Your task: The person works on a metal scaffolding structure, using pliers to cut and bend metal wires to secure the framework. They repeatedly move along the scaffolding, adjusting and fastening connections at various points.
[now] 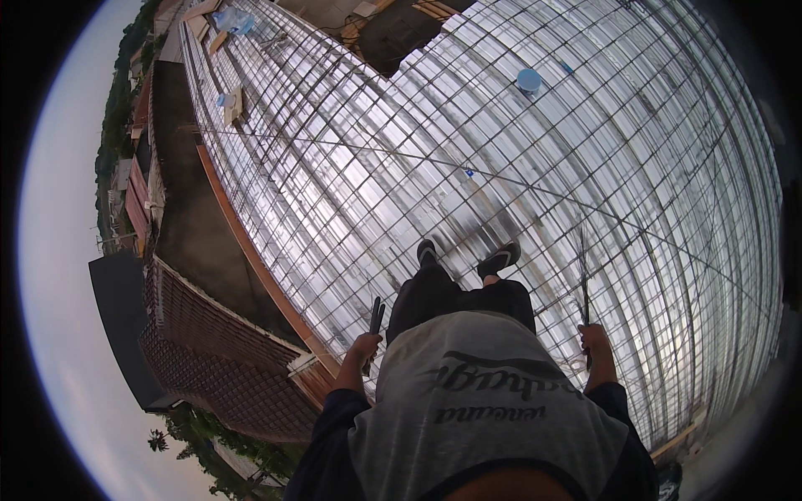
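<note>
From where I stood, the person's left hand (365, 345) was closed around a slim, dark, two-armed hand tool (378, 312), its arms pointing forward beside the left thigh. The right hand (594, 336) was closed around a bundle of thin dark wires or rods (586, 312), which extended ahead of the fist and showed a short end behind it. Both held items were apart from each other, either side of the body.

Underfoot lay ribbed, silvery metal sheets (478, 224) beneath a dark steel-bar grid (434, 159).

Containers were noted as follows. A round, light-blue, bucket-like container (528, 81) stood well ahead, right of centre; I could not tell whether its top was lidded, nor its contents. A large, translucent blue plastic bottle (234, 21) lay at the far left, near pale wooden boards (199, 25); its fill could not be determined. A small, pale-blue container (224, 99) sat just beside a short wooden piece (237, 106), contents too small to read.
</note>
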Demonstrator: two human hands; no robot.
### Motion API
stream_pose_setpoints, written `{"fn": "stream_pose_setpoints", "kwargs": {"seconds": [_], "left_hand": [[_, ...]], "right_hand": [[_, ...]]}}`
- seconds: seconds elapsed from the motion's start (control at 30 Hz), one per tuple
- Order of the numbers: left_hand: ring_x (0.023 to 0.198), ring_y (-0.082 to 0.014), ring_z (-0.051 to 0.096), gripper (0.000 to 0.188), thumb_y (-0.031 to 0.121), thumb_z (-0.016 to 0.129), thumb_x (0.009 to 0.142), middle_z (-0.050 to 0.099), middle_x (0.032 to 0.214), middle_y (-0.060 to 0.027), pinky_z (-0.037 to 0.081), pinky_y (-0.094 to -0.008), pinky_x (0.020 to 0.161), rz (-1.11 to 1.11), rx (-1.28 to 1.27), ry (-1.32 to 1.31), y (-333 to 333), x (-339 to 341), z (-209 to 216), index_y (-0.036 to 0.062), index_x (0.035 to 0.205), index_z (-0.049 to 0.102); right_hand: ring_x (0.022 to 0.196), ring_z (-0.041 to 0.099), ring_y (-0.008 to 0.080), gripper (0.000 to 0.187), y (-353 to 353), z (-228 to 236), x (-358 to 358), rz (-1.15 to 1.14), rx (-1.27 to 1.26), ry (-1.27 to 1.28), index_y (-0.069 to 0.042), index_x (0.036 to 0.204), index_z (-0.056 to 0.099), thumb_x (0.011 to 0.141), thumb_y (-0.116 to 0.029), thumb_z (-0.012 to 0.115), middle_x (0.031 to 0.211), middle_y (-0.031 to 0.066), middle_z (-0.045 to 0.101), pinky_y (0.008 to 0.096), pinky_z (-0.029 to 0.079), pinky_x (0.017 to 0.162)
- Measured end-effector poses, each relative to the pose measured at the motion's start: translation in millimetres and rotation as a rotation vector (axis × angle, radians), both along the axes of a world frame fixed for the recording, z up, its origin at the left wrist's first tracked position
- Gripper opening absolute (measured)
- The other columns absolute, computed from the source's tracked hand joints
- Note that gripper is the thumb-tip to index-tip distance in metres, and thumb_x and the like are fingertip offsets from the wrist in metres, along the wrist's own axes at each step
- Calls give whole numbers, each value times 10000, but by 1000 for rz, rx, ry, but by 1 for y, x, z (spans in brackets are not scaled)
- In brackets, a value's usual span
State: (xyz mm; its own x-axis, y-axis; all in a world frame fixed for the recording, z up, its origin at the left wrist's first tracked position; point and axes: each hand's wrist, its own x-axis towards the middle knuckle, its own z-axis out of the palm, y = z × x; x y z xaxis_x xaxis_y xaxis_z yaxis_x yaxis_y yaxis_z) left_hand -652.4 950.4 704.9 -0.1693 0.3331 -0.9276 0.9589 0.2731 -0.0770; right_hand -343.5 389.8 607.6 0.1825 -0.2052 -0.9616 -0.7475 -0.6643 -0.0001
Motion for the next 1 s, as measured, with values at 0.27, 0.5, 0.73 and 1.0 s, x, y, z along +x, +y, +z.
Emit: {"fn": "stream_pose_setpoints", "kwargs": {"seconds": [0.27, 0.5, 0.73, 1.0], "left_hand": [[430, -182, 445, 242, 256, 565, 841, 468, 549, -50, 359, -356, 415, -32, -16, 22, 56, -15, -1, 43, 731, 535], [442, -168, 452, 221, 253, 579, 820, 485, 564, -51, 373, -361, 420, -359, -26, -63, 175, -9, -35, 43, 760, 551], [438, -175, 480, 213, 241, 558, 807, 479, 558, -47, 394, -353, 393, -695, 34, -186, 389, 29, -110, 30, 836, 552], [431, -94, 404, 135, 192, 581, 832, 413, 568, 30, 353, -286, 374, -688, 40, -455, 569, 118, -103, 97, 838, 486]], "right_hand": [[374, 429, 157, 242, 39, -5, 24, -31, 4, -103, -43, 801, 506, 865, -244, 624, 522, 21, 438, 356, 378, 336], [383, 429, 146, 249, 101, -3, 8, -165, -41, -155, -63, 785, 483, 875, -256, 611, 530, 10, 441, 342, 369, 341], [407, 432, 147, 234, 229, -8, -131, -514, -99, -172, -59, 808, 497, 878, -262, 590, 555, 13, 424, 348, 381, 340], [384, 395, 175, 251, 427, 34, -312, -850, -220, 44, -52, 747, 502, 876, -240, 609, 510, 33, 409, 403, 369, 363]]}}
